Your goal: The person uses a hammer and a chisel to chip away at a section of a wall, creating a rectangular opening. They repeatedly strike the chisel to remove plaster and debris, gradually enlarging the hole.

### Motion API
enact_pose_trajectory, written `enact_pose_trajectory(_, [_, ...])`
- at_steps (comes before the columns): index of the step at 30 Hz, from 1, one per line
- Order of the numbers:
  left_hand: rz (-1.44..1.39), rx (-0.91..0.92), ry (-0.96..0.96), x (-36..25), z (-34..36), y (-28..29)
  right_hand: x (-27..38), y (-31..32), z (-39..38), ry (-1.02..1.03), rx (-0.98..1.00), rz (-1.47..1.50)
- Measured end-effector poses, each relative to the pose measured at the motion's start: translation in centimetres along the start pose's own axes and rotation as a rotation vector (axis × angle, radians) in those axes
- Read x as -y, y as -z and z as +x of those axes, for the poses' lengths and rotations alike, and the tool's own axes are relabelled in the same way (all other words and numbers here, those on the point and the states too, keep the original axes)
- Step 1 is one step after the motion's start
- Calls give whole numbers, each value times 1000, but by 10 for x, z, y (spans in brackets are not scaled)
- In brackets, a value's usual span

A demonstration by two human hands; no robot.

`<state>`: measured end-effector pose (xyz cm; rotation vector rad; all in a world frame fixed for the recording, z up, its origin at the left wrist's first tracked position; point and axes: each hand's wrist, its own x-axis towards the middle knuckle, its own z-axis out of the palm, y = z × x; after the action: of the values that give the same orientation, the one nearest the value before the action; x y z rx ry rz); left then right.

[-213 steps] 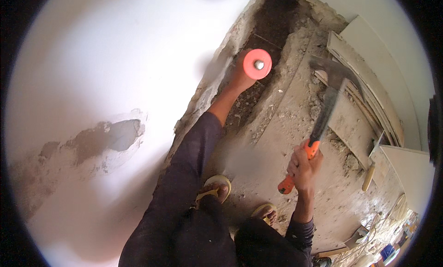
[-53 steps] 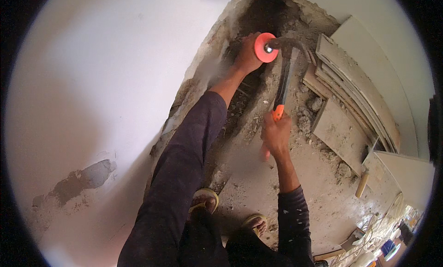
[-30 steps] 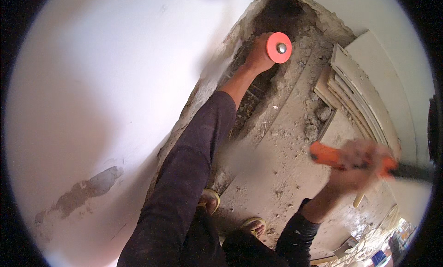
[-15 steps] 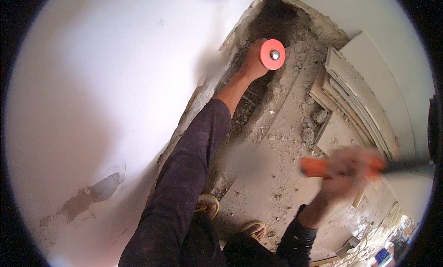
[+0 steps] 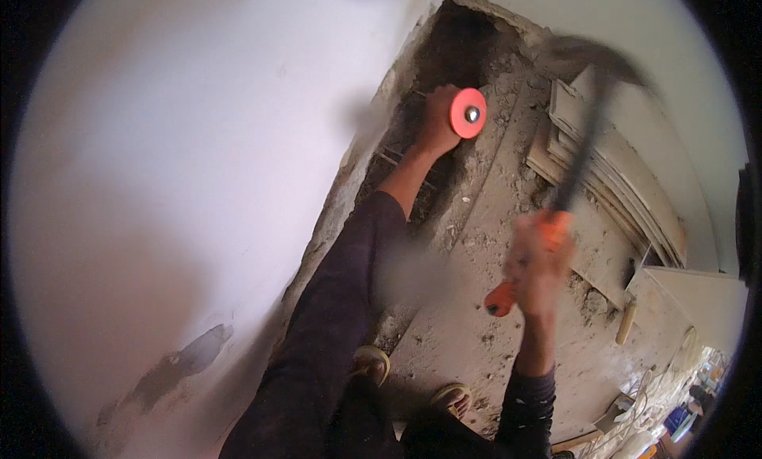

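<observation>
My left hand (image 5: 439, 116) is closed around a chisel under its round red hand guard (image 5: 467, 125). The guard's bright metal striking end points up, and the blade below is hidden. This hand is over the dug-out trench (image 5: 460, 42) beside the white wall. To the right, my right hand (image 5: 541, 260) grips the orange handle of a hammer, whose dark shaft (image 5: 581, 157) slants up and away. The hammer head (image 5: 599, 58) is smeared by motion and raised in front of the leaning boards, apart from the chisel.
Flat boards or tiles (image 5: 615, 181) lean stacked at the right wall. Rubble and dust cover the floor (image 5: 508, 221). My sandalled feet (image 5: 452, 397) stand at the lower middle. A short wooden stick (image 5: 626, 322) and loose cables (image 5: 643, 403) lie at the lower right.
My right hand has swung left and the hammer has turned from pointing right to pointing up and away. My left hand still holds the chisel, slightly lower in the view.
</observation>
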<state>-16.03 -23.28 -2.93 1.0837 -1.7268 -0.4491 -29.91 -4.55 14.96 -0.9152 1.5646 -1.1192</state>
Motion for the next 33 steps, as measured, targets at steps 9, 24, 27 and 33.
enact_pose_trajectory(9, [-123,-49,153,8,21,16,-66,-7,10,159,-15,-128])
enact_pose_trajectory(24, [-140,-16,248,-3,1,30,-27,11,7,372,-116,114])
enact_pose_trajectory(27, [-254,48,126,9,4,25,-84,-34,15,-230,140,-379])
enact_pose_trajectory(33, [-72,-217,107,6,15,26,-27,22,-21,-184,-38,-477])
